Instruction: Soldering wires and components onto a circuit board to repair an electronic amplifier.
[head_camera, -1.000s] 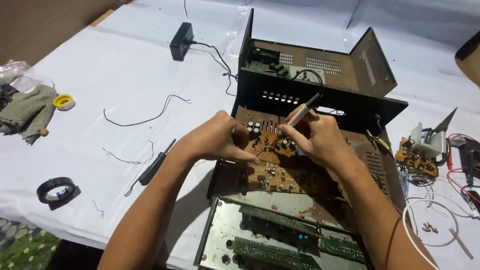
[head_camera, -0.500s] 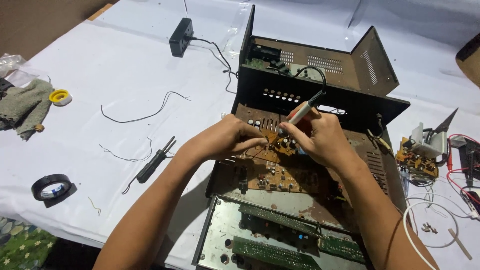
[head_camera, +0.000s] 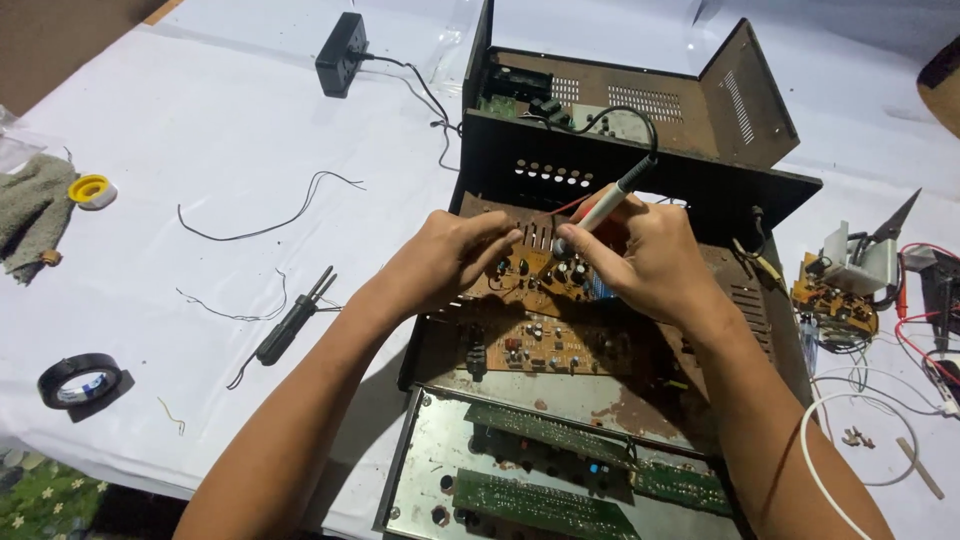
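An opened black metal amplifier chassis (head_camera: 640, 190) lies on the white-covered table. Inside it sits a brown circuit board (head_camera: 545, 330) with several small components. My right hand (head_camera: 650, 260) is shut on a pen-shaped soldering iron (head_camera: 605, 210), its tip down on the board's upper edge. Across from it, my left hand (head_camera: 440, 265) rests on the board's left part, fingers curled against the components. A detached front panel with green boards (head_camera: 540, 480) lies at the near edge.
Pliers (head_camera: 290, 320) and loose wire pieces (head_camera: 270, 215) lie left of the chassis. A black tape roll (head_camera: 80, 380), a yellow roll (head_camera: 90, 190) and a grey cloth (head_camera: 30, 210) are at far left. A black adapter (head_camera: 340, 40) sits at the back. A small board with wires (head_camera: 840, 295) is right.
Both hands have stayed on the board with only slight shifts. The camera view has drifted a little, so the table items sit slightly lower-left in the picture.
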